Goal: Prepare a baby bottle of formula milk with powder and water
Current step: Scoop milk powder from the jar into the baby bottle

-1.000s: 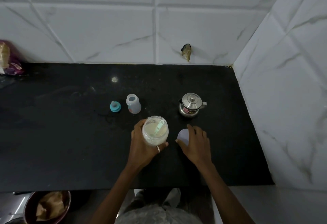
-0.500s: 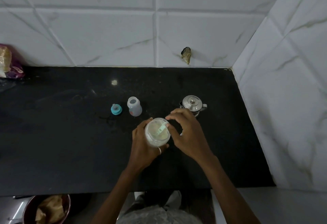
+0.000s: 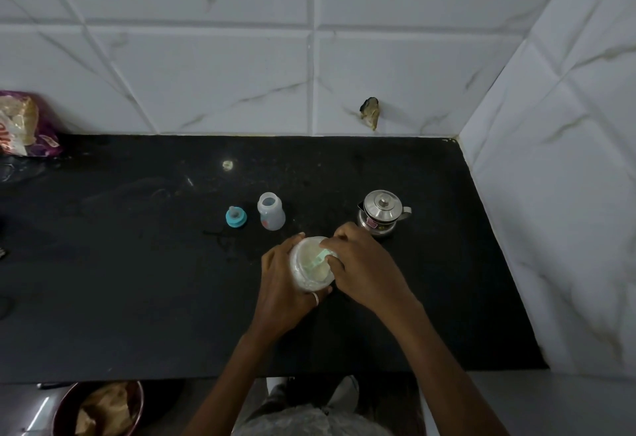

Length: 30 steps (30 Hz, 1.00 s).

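Note:
A clear jar of pale formula powder (image 3: 307,272) stands open on the black counter (image 3: 137,280), and my left hand (image 3: 280,292) grips its side. A light green scoop (image 3: 314,262) lies in the powder. My right hand (image 3: 361,265) reaches over the jar's mouth and pinches the scoop's handle. Behind the jar stands an open, empty baby bottle (image 3: 271,211), with its blue teat cap (image 3: 235,217) just to its left. A small steel kettle with a lid (image 3: 381,212) sits to the right. The jar's lid is hidden behind my right hand.
White marble-look tiled walls (image 3: 550,160) close the counter at the back and right. A purple food packet (image 3: 24,124) lies at the far left. Below the counter's front edge sits a dark bowl with brown scraps (image 3: 99,410).
My right hand left the white lid on the counter, rose to the jar's mouth and took hold of the scoop. My left hand kept its grip on the jar.

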Available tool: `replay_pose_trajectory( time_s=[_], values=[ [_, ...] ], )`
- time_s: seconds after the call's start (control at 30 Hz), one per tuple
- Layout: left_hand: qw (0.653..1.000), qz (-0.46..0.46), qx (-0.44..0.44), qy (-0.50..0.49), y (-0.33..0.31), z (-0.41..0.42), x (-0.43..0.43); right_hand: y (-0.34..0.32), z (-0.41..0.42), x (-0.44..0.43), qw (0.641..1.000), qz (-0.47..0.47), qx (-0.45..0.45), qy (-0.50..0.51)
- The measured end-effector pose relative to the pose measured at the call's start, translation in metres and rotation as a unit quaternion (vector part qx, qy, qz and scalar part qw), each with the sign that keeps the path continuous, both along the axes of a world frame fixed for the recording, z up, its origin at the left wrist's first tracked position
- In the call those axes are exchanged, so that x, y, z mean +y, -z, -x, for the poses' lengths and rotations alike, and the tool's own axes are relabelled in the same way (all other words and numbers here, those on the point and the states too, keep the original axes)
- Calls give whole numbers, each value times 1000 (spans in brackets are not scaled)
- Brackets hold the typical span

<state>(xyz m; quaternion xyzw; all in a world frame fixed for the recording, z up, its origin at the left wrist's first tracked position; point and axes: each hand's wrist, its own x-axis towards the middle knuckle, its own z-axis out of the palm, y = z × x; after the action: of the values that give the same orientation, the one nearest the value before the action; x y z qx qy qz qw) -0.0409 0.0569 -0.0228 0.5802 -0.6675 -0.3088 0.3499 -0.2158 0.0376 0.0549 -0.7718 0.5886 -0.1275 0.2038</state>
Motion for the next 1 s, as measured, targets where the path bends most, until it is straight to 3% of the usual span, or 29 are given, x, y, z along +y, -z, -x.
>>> replay_pose_trajectory(
  time_s=[0.23,0.7,1.0],
  values=[
    [1000,8,-20,5,3,-2,-2,0,-6,2,1000,17,26,0],
    [995,42,-55,-69,-1,-6,-3,0,-3,16,981,193,22,9],
    [991,74,-87,-68,-4,-7,-8,10,-14,16,978,207,9,21]
  ],
)
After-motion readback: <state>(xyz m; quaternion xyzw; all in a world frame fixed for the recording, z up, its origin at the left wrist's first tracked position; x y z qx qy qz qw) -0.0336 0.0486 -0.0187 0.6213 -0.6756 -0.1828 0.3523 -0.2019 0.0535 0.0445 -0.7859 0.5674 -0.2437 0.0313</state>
